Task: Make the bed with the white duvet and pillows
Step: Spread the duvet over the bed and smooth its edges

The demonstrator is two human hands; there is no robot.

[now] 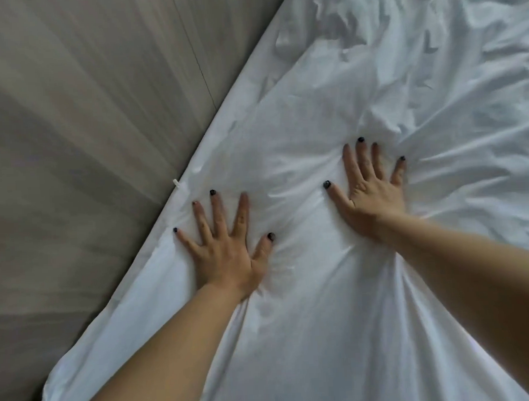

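The white duvet lies wrinkled beside a grey floor; the left hand and right hand press flat on it, fingers spread, grasping nothing.

No readable text, label, brand or number anywhere in view

Both arms are stretched forward, bare to the lower edge of the view. The left hand is laid flat, palm down, with all five fingers spread wide — the thumb angled out toward the right. The right hand is likewise pressed flat, set further forward than the left, its fingers fanned and the thumb pointed toward the left hand. Nothing is gripped by either hand — dark polish is seen on the nails.
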